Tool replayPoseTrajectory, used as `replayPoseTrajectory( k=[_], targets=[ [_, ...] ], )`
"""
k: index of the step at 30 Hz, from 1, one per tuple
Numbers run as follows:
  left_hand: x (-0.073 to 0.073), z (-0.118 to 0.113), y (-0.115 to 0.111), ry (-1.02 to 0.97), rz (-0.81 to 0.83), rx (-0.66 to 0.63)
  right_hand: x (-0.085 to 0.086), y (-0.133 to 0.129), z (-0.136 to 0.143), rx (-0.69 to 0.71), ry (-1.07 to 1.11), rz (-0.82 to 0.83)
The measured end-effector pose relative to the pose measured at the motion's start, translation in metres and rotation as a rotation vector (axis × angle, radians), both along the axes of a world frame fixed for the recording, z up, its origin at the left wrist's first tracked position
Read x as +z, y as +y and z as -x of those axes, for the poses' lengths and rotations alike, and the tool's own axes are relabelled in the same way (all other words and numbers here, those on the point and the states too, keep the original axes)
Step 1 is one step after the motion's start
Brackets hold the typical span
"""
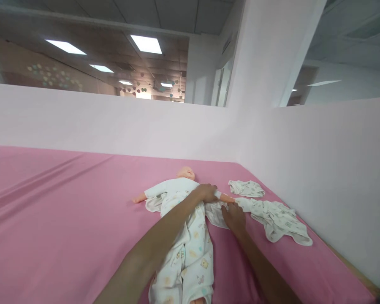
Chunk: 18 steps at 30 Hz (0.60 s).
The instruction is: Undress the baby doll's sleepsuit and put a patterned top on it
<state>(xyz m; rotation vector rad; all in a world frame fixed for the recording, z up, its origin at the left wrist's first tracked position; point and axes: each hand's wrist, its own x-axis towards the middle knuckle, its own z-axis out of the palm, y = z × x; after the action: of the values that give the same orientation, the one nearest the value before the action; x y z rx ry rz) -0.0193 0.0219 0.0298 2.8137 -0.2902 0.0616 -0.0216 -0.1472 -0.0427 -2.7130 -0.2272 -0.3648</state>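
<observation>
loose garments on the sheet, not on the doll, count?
2: a small folded garment right of the doll's head, and a larger spread garment beside the right hand.

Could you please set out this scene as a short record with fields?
surface: pink sheet, pale walls behind and to the right
doll: baby doll on its back in a white printed sleepsuit, head away from the camera
left hand: on the doll's arm, at the sleeve
right hand: on loose white cloth beside that arm
other items: small folded garment; larger printed garment spread to the right
</observation>
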Motion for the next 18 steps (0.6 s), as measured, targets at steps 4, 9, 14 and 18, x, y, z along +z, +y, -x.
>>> replayPoseTrajectory(
  k=[4, 9, 14, 18],
  targets=[
    [0.004, 0.038, 0.041, -0.115, 0.145, 0.076, 0.006, -0.003, 0.014, 0.063, -0.049, -0.109],
    [-0.015, 0.109, 0.107, -0.235, 0.334, 0.316, 0.009, 0.021, 0.022, 0.277, 0.050, -0.403],
    [-0.047, 0.149, 0.151, -0.132, 0.525, 0.466, 0.008, 0.063, 0.018, 0.460, 0.390, -0.742],
    [-0.058, 0.142, 0.157, -0.059, 0.579, 0.434, 0.014, 0.092, 0.009, 0.452, 0.687, -0.990]
  ],
)
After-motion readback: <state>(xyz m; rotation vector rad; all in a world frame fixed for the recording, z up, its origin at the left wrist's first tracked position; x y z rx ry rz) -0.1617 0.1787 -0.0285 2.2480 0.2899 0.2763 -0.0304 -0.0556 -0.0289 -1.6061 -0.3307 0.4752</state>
